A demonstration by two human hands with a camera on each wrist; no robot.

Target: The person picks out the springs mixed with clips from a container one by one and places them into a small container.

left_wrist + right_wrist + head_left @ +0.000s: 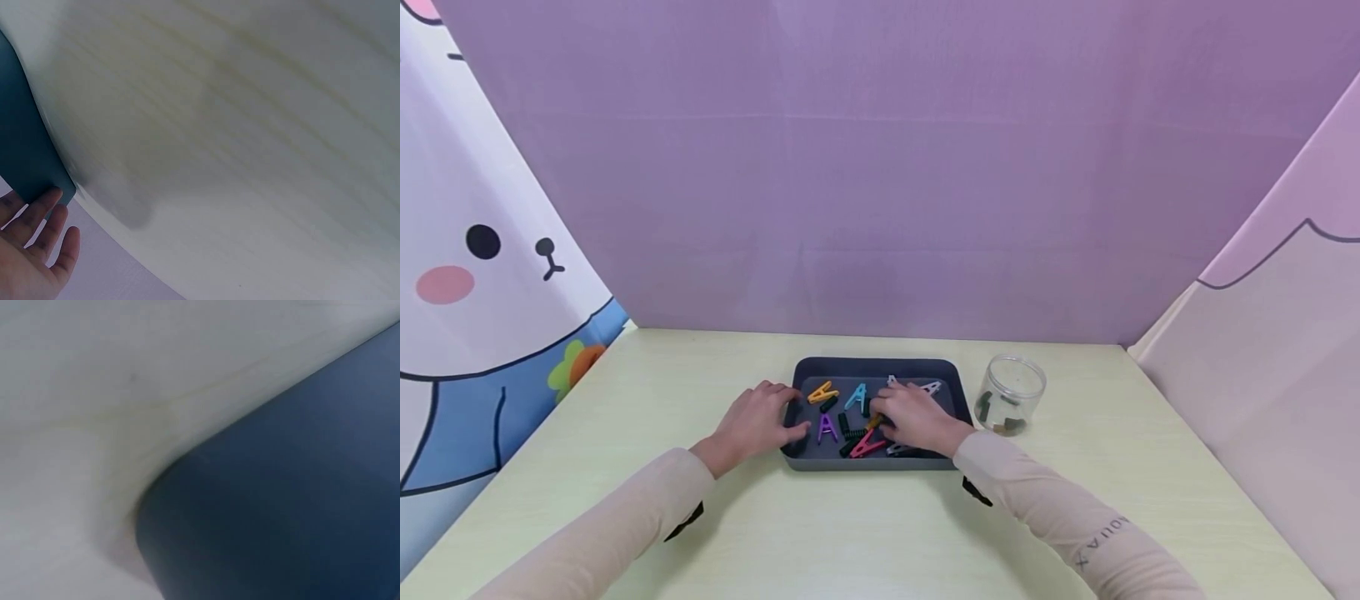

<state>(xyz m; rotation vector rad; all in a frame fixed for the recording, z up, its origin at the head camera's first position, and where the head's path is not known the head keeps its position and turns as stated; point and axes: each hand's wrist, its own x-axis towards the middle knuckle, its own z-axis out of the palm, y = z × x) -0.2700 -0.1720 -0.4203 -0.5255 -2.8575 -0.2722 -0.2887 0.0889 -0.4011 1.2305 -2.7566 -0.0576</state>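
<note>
The left hand (pixel 758 423), fingers spread, is touching the tray (pixel 880 464) at left — probably steadying it; the right hand (pixel 916 417) is hanging over the clips (pixel 826 421) inside — whether pinching one, I cannot tell.

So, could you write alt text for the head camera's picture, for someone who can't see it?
A person's right hand is among colourful clips in a dark tray on a pale table, while the left hand is at the tray's left edge. A clear jar stands to the tray's right.
</note>
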